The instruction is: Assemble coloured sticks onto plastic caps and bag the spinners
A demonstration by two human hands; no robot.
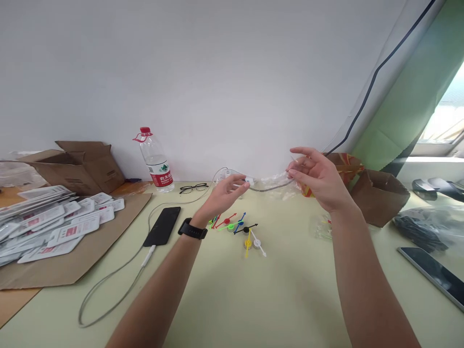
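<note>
My left hand (226,194), with a black watch on the wrist, hovers over the back of the table; its thumb and fingers are slightly apart and nothing shows between them. To the right, my right hand (316,178) is raised, index finger stretched out, thumb and another finger close together around something thin and clear that I cannot make out. Between and below the hands lie coloured clock-hand-like pointers: red (226,221), green (231,226), blue (240,223), black (246,229), yellow (248,244) and white (257,243). Crumpled clear plastic (279,186) lies behind.
On the left are a phone (163,226) on a cable, glasses (194,188), a water bottle (158,166), an open carton (81,169) and white packets (74,229) on cardboard. A brown bag (380,195), bagged black items (420,232) and a dark tablet-like device (435,275) stand right.
</note>
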